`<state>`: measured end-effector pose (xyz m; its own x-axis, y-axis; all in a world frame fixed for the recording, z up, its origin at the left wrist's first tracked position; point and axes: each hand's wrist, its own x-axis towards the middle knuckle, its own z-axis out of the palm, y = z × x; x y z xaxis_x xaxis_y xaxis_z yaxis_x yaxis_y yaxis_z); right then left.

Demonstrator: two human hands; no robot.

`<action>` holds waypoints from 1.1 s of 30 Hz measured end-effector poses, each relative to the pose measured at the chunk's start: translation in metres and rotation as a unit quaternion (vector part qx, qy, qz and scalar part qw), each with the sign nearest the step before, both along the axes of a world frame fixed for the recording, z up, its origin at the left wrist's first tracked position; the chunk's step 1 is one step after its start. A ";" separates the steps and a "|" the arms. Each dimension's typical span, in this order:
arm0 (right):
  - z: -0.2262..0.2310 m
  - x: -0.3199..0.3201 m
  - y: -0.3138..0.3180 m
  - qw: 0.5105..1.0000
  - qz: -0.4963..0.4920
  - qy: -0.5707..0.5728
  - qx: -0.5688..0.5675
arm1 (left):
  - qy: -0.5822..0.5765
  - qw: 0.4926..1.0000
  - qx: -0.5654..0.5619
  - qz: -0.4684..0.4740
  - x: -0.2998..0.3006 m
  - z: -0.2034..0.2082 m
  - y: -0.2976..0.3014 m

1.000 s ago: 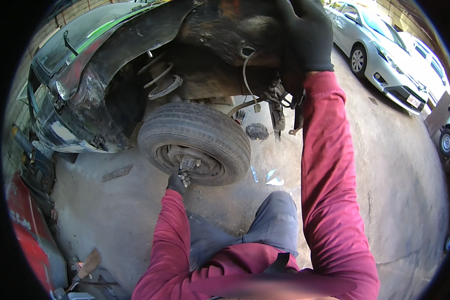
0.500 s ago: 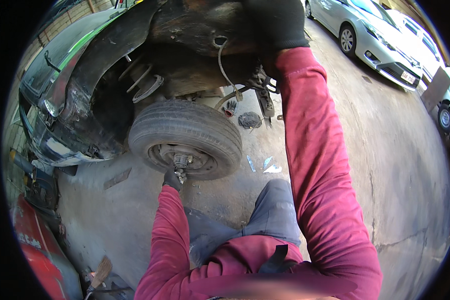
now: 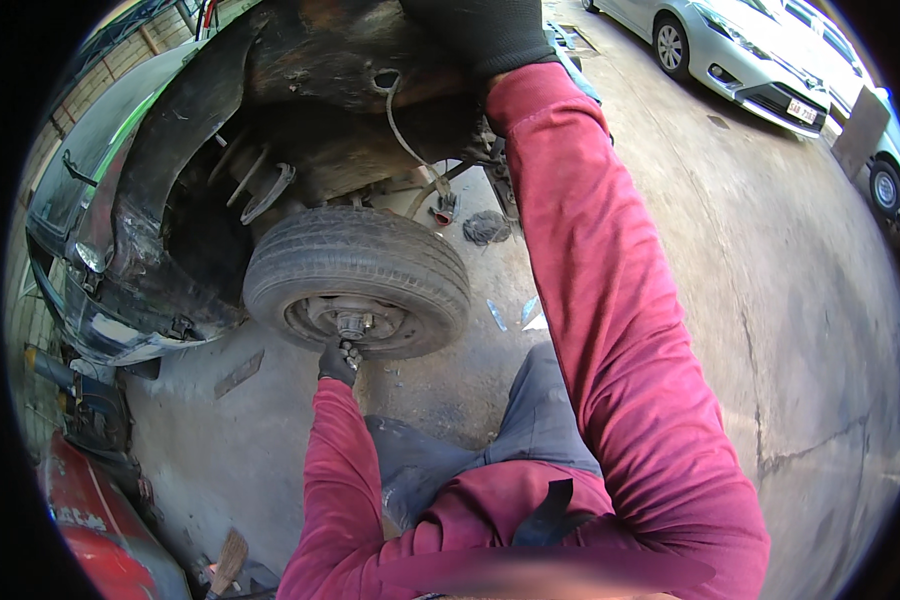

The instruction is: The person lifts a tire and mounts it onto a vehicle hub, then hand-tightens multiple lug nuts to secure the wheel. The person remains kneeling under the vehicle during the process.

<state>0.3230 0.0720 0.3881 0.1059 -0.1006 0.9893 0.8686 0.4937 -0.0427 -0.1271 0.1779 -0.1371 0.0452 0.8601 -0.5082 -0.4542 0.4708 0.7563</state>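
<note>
My left hand (image 3: pixel 338 362), in a dark glove, is closed around several small metal nuts (image 3: pixel 350 353), apparently lug nuts. It is just in front of the lower rim of a car wheel (image 3: pixel 355 262) with a worn black tyre. At the wheel's centre is the metal hub (image 3: pixel 350 324). My right arm reaches far forward, and my gloved right hand (image 3: pixel 485 35) is up against the dark bodywork at the top edge. Its fingers cannot be made out. Between the hands gapes the open wheel arch (image 3: pixel 320 140), a pale hose (image 3: pixel 402 130) hanging from it.
Left of the wheel is the damaged car front (image 3: pixel 130 270). Behind it on the floor lie a dark crumpled bundle (image 3: pixel 486 228) and blue-white scraps (image 3: pixel 498 314). A flat strip (image 3: pixel 239 373), a brush (image 3: pixel 230 562) and a red panel (image 3: pixel 110 530) are leftward. A silver car (image 3: pixel 740 60) stands far right.
The view has shifted, and my right hand now appears farther left along the bodywork. My left hand stays by the lower rim, turned so the nuts show more plainly.
</note>
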 end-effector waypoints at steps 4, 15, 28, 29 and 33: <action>-0.002 -0.001 0.002 1.000 -0.007 0.016 -0.019 | 0.001 1.000 -0.016 -0.022 -0.002 -0.003 -0.001; -0.002 -0.001 0.001 0.999 0.016 0.018 -0.021 | 0.005 1.000 -0.021 -0.015 -0.006 0.001 -0.001; -0.001 0.000 0.000 0.999 0.022 0.008 -0.025 | -0.017 0.999 0.030 0.002 -0.006 -0.001 -0.005; -0.001 0.000 0.001 0.999 0.027 0.010 -0.023 | -0.005 1.000 0.020 0.005 -0.008 0.001 -0.006; -0.001 0.001 0.002 0.999 0.032 0.009 -0.032 | 0.013 0.999 -0.031 -0.026 -0.012 0.008 -0.007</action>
<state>0.3236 0.0738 0.3875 0.1272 -0.0303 0.9914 0.8338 0.5446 -0.0903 -0.1390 0.1709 -0.1289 0.0747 0.8235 -0.5623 -0.4078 0.5398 0.7364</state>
